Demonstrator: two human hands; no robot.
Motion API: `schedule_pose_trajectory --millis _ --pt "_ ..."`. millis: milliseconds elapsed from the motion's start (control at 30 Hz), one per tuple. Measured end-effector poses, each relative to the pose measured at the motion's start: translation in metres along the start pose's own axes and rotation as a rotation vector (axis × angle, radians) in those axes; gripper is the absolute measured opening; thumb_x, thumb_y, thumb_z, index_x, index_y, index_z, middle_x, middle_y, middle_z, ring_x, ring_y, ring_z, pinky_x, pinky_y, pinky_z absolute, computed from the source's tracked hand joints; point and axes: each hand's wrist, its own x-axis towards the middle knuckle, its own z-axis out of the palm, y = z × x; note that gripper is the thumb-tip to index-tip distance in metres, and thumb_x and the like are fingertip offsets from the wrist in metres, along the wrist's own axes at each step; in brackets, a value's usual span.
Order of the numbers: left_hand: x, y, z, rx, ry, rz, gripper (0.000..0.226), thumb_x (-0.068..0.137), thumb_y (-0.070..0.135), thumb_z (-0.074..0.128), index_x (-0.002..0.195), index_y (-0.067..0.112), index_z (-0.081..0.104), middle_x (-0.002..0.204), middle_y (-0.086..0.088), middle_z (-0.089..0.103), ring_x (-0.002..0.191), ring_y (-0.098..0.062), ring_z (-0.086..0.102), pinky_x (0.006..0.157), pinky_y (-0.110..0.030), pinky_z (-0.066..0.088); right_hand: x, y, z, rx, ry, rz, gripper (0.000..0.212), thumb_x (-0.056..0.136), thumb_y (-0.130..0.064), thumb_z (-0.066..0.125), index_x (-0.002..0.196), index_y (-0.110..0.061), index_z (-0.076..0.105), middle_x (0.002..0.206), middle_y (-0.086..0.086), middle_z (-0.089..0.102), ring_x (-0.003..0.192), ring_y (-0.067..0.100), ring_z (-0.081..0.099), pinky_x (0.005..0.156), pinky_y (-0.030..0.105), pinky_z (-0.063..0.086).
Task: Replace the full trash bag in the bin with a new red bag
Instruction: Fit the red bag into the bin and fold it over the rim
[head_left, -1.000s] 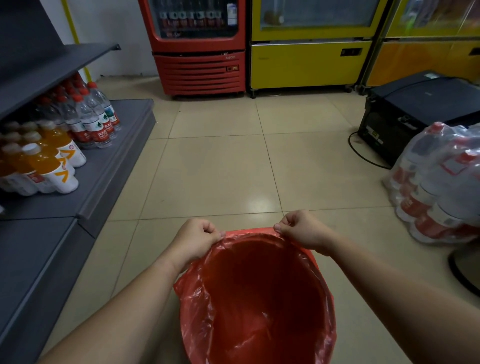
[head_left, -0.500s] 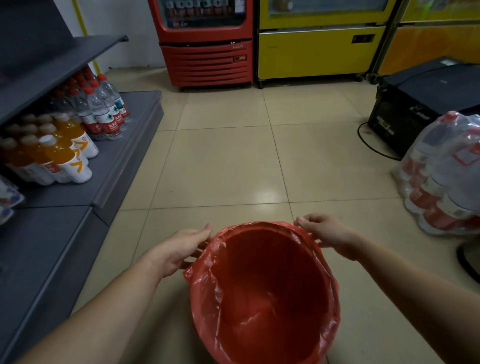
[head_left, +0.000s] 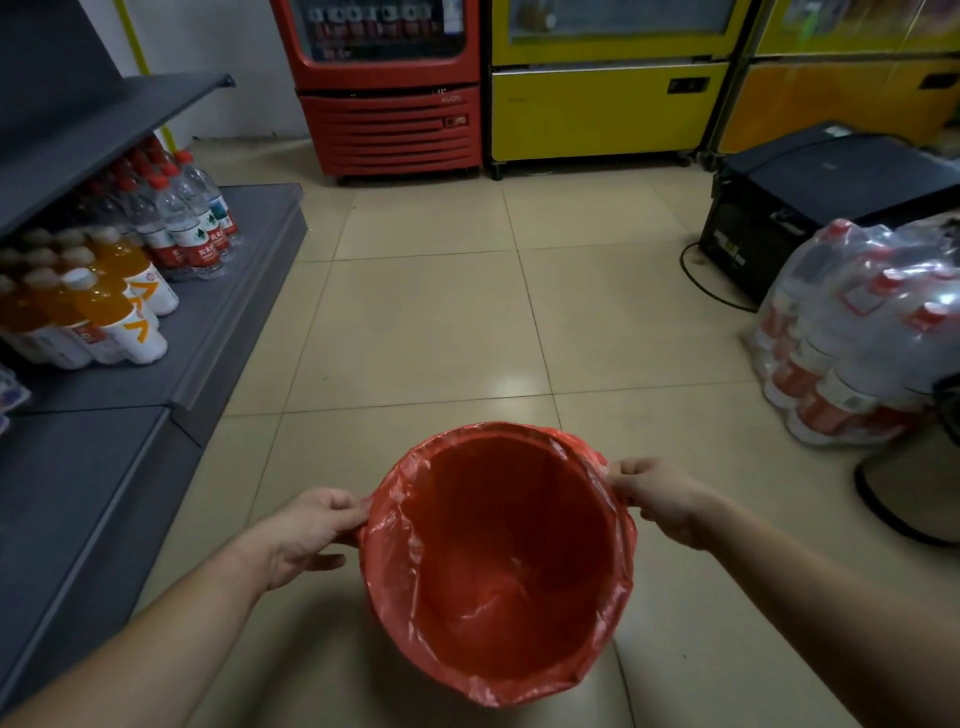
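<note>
Two hands are working the new red bag (head_left: 498, 561) over the bin, which stands on the tiled floor (head_left: 431, 332) in the middle of the shop aisle, its own wall hidden under the plastic. At the left edge of the rim, the left hand (head_left: 306, 530) has its thumb on the folded-over film and its fingers curled below it, apparently pinching the skirt of the bag; the right hand (head_left: 660, 499) is closed on the film at the right edge in much the same way, though I cannot see its fingertips clearly. The bag already lines the inside and laps over the rim all round, with the overhang looking loose and ruffled on the near side. From where I stand, the main risk is a tear: the film looks thin, and if both hands pull outward at once it could split at the rim. A second worry is the slack at the front; if it is not drawn down evenly, the bag may slide back into the bin once anything heavy goes in. The bin looks light too, so a lopsided tug could tip it or skid it across the smooth tiles toward the shelf (head_left: 156, 364) of drink bottles (head_left: 124, 312) on the left or the wrapped pack of bottles (head_left: 857, 343) on the right.
</note>
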Motion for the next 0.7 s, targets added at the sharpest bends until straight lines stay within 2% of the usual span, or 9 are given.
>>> schedule_pose_trajectory --millis 67,100,267,333,400,467,533,633,700 --pt "0.005 -0.005 0.004 0.115 0.060 -0.003 0.022 0.095 0.032 0.065 0.078 0.019 0.061 0.073 -0.001 0.069 0.075 -0.016 0.064 0.071 -0.033 0.043 0.001 0.007 0.004 -0.018 0.031 0.008 0.043 0.096 -0.015 0.062 0.054 -0.018 0.056 0.046 -0.008 0.051 0.040 0.001 0.040 0.040 0.012 0.032" --pt "0.007 -0.009 0.007 0.175 0.092 -0.004 0.022 0.098 0.028 0.060 0.078 0.018 0.061 0.073 -0.003 0.069 0.074 -0.017 0.063 0.068 -0.031 0.041 0.002 0.012 0.008 -0.026 0.042 0.024 0.045 0.097 -0.015 0.060 0.053 -0.017 0.055 0.047 -0.005 0.051 0.040 0.003 0.040 0.043 0.014 0.034" --pt "0.006 -0.017 0.021 0.170 0.168 -0.033 0.025 0.099 0.022 0.057 0.077 0.014 0.065 0.074 -0.006 0.071 0.072 -0.020 0.061 0.058 -0.027 0.033 -0.001 0.029 0.017 -0.035 0.116 0.083 0.031 0.095 -0.012 0.063 0.064 -0.010 0.062 0.067 0.012 0.057 0.064 0.019 0.047 0.071 0.030 0.036" --pt "-0.002 -0.012 0.018 0.110 0.230 -0.044 0.013 0.095 0.026 0.065 0.088 0.017 0.069 0.087 -0.005 0.075 0.086 -0.023 0.067 0.062 -0.029 0.036 -0.007 0.020 0.012 -0.029 0.189 0.044 0.024 0.094 -0.022 0.067 0.074 -0.008 0.066 0.075 0.009 0.064 0.070 0.019 0.053 0.070 0.031 0.041" --pt "-0.014 -0.004 0.006 0.048 0.358 0.021 0.011 0.091 0.029 0.071 0.095 0.018 0.069 0.091 -0.003 0.072 0.095 -0.025 0.066 0.059 -0.026 0.034 -0.019 0.004 0.001 -0.112 0.329 -0.040 0.030 0.092 -0.040 0.067 0.083 -0.012 0.070 0.082 0.003 0.072 0.075 0.018 0.061 0.071 0.032 0.047" --pt "-0.029 0.004 -0.003 0.057 0.403 0.104 0.018 0.089 0.035 0.073 0.090 0.017 0.072 0.087 -0.001 0.071 0.089 -0.024 0.065 0.054 -0.024 0.034 -0.036 -0.012 -0.006 -0.322 0.422 -0.094 0.043 0.082 -0.066 0.061 0.079 -0.024 0.071 0.077 -0.010 0.072 0.077 0.015 0.063 0.083 0.040 0.049" --pt "-0.047 0.013 0.003 0.136 0.328 0.085 0.032 0.084 0.049 0.073 0.086 0.017 0.075 0.085 0.001 0.073 0.079 -0.017 0.064 0.051 -0.023 0.037 -0.051 -0.026 -0.003 -0.556 0.438 -0.087 0.051 0.070 -0.082 0.054 0.071 -0.033 0.069 0.069 -0.020 0.066 0.076 0.009 0.060 0.092 0.047 0.039" --pt "-0.059 0.018 0.024 0.243 0.270 0.055 0.041 0.081 0.054 0.075 0.081 0.013 0.077 0.080 0.005 0.076 0.075 -0.012 0.065 0.061 -0.027 0.046 -0.061 -0.031 0.015 -0.770 0.432 -0.053 0.049 0.069 -0.083 0.054 0.071 -0.034 0.063 0.071 -0.023 0.062 0.076 0.008 0.053 0.082 0.040 0.027" --pt "-0.060 0.020 0.032 0.244 0.306 0.061 0.035 0.084 0.044 0.076 0.075 0.010 0.078 0.073 0.003 0.077 0.074 -0.012 0.068 0.067 -0.028 0.049 -0.061 -0.029 0.022 -0.688 0.430 -0.063 0.039 0.076 -0.069 0.064 0.073 -0.030 0.064 0.072 -0.019 0.064 0.075 0.010 0.056 0.082 0.037 0.037"
